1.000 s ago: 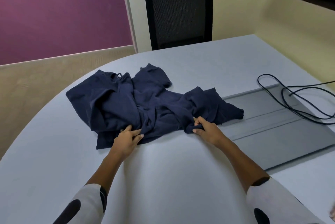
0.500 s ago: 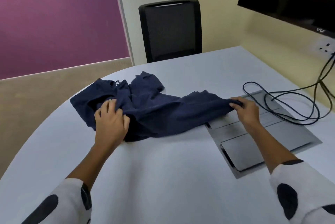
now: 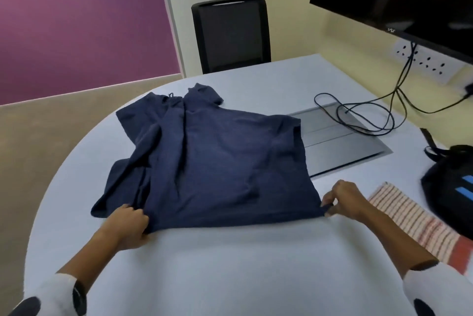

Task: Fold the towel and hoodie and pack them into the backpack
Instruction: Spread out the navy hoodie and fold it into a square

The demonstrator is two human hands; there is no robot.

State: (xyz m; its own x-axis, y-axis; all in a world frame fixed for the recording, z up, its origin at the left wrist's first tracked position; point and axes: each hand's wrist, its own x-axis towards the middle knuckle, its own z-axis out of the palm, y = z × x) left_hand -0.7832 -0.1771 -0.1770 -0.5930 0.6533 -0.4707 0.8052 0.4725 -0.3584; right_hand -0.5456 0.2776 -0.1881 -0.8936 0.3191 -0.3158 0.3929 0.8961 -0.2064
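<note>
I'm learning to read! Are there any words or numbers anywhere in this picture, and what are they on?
Small pale logo on the bottom edge of the big black wall screen: too blurred to read.
Two blue stripes on the black backpack: only a pattern, no letters.
Dark blue hoodie, red-and-white striped towel, white wall socket strip: no writing shows.

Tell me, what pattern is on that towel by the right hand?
Thin reddish stripes on cream, on the towel, seen from the head view.

- The hoodie (image 3: 217,162) lies mid-tabletop (image 3: 230,264).
- The towel (image 3: 414,218) lies at its 4 o'clock.
- The backpack (image 3: 450,182) sits at its 3 o'clock.
- The chair (image 3: 231,34) stands at its 12 o'clock.
</note>
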